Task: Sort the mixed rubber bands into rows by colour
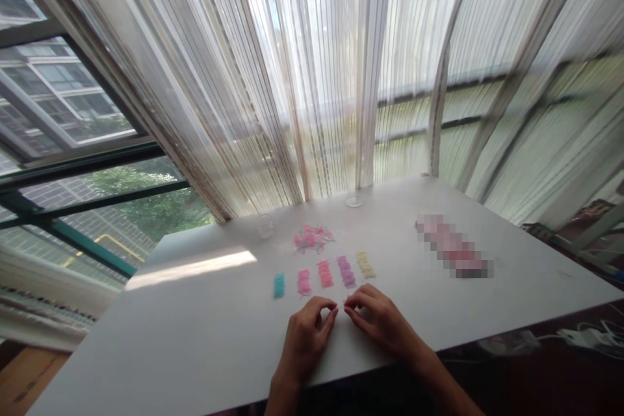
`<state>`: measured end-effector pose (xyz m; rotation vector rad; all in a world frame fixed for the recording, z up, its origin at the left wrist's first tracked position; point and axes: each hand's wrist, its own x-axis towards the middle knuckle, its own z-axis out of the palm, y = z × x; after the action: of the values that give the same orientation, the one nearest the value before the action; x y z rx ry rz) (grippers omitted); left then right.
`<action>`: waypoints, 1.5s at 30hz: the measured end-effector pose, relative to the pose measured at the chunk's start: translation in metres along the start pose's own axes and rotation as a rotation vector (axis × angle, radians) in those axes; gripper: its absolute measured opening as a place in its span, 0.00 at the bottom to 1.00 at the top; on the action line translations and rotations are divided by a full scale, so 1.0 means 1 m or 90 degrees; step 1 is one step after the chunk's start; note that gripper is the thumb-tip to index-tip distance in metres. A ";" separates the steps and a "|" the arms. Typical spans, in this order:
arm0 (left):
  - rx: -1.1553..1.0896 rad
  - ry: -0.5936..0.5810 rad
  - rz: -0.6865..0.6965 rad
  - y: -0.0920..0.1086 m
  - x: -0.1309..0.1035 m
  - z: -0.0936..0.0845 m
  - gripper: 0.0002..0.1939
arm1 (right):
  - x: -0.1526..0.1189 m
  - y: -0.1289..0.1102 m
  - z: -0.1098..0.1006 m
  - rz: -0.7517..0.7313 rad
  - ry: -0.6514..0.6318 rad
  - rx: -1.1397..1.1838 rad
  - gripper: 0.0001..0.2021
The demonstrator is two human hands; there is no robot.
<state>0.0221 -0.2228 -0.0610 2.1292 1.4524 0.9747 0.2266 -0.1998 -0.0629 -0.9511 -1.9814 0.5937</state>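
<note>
My left hand [308, 333] and my right hand [377, 313] face each other just above the table, thumb and forefinger pinched on each. A small gap lies between the fingertips, and anything they hold is too small to make out. Just beyond stand small groups sorted by colour: teal pieces [279, 286], pink pieces [304, 282], coral pieces [325, 274], purple pieces [346, 272] and yellow pieces [364, 264]. The purple and yellow groups are nearest my right hand. Farther back lies a loose heap of mixed pink and pale pieces [312, 238]; their kind is unclear.
A clear round container [266, 226] and a clear round lid or dish [354, 202] stand near the back edge of the white table [195, 331]. A blurred-out pinkish object [453, 247] lies at right. Striped sheer curtains [322, 78] hang behind. White cables [589, 337] lie beyond the right edge.
</note>
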 end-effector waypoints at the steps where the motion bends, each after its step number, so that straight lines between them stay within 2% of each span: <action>1: 0.001 0.002 0.001 0.000 0.000 0.000 0.06 | 0.000 0.000 0.000 -0.001 0.001 -0.001 0.05; 14: 0.025 0.016 0.014 0.008 0.002 -0.004 0.06 | 0.000 -0.002 -0.001 0.003 0.007 -0.002 0.05; 37: 0.045 0.025 0.009 0.012 0.001 -0.003 0.07 | 0.000 -0.001 -0.001 0.006 0.011 -0.006 0.05; 40: 0.067 0.052 0.007 0.008 -0.001 -0.011 0.08 | 0.001 -0.004 -0.003 0.007 0.018 -0.012 0.05; 45: 0.136 0.137 -0.046 -0.014 -0.006 -0.039 0.13 | 0.002 -0.006 -0.004 0.015 0.004 -0.017 0.05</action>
<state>-0.0170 -0.2251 -0.0455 2.1526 1.7970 1.0919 0.2269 -0.2016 -0.0559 -0.9928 -1.9800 0.5777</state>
